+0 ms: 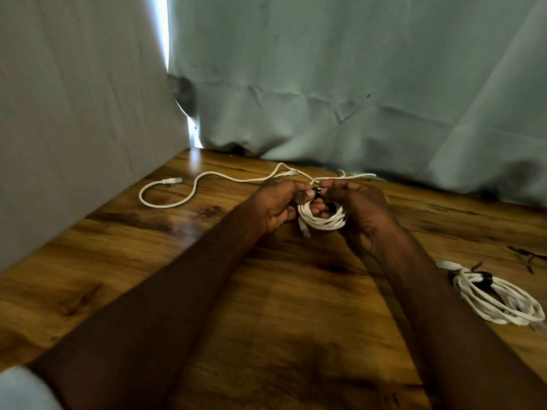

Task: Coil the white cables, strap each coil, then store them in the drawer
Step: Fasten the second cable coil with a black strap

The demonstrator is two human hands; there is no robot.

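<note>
Both hands meet above the middle of the wooden table (266, 291). My left hand (278, 204) and my right hand (362, 208) hold a small white cable coil (324, 221) between them. Their fingertips pinch a black strap (317, 191) at the top of the coil. One plug of the coil hangs down at its lower left. A second white coil (500, 297), bound with a black strap, lies at the table's right edge. A loose white cable (189, 193) with plugs at its ends snakes across the far left of the table.
Pale grey-green cloth (340, 84) hangs behind the table and along its left side, with a bright gap between the sheets. Dark marks (524, 257) show on the wood at far right. No drawer is in view.
</note>
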